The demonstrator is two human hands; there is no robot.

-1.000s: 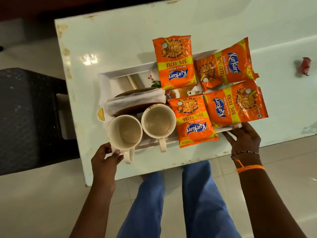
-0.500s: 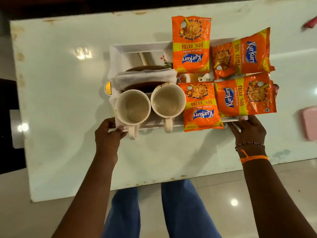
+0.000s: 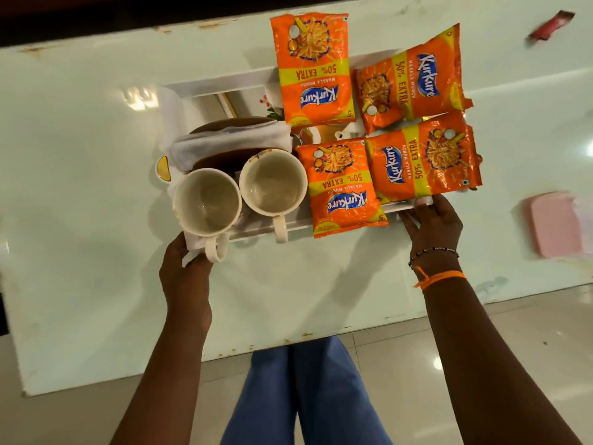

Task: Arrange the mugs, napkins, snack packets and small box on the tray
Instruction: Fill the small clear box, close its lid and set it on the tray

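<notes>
A white tray [image 3: 221, 85] lies on the pale table [image 3: 80, 187]. Two cream mugs stand side by side at its near left, the left mug [image 3: 207, 202] and the right mug [image 3: 273, 183], both with handles toward me. Behind them a white napkin [image 3: 231, 144] lies across a dark brown dish [image 3: 224, 160]. Several orange snack packets [image 3: 423, 157] cover the tray's right half. My left hand [image 3: 183, 274] grips the tray's near left corner beside the left mug's handle. My right hand [image 3: 433, 226] holds the tray's near right edge under a packet. The small box is not visible.
A pink flat object [image 3: 552, 226] lies on the table at the right edge. A red wrapper [image 3: 550, 28] sits at the far right. A small yellow and white thing [image 3: 162, 168] pokes out at the tray's left side. My legs in blue trousers [image 3: 305, 390] stand by the table's near edge.
The tray sits farther onto the table from the near edge than before. Both hands have kept their places on its near corners. The view has shifted over the table.
</notes>
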